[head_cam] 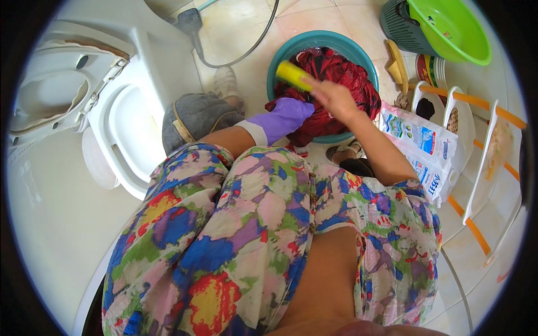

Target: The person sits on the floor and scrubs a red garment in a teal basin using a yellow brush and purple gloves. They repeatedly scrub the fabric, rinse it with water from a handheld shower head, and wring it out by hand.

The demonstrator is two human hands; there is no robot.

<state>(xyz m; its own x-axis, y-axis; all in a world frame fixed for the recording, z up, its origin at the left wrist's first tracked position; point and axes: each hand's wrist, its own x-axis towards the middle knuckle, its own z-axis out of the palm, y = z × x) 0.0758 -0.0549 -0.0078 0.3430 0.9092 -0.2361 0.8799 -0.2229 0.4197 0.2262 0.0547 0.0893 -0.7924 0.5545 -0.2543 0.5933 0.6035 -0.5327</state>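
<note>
A teal plastic basin [272, 63] stands on the tiled floor, with a wet red and black garment [357, 90] bunched in it and some suds at the far edge. My right hand [336, 98] is closed around a yellow scrubbing brush [293, 75], slightly blurred, over the garment's left part. My left hand [290, 115] wears a purple glove with a pale cuff and rests on the near left part of the garment. Its fingertips lie beside a dark fold; whether they pinch the cloth cannot be told.
On the left are a white toilet [126, 126] and a shower head [191, 21] with its hose. To the right are a green basin [462, 29] on a grey basket [403, 29], a yellow slipper [396, 63], a white plastic bag [424, 143] and a white and orange rack [483, 155].
</note>
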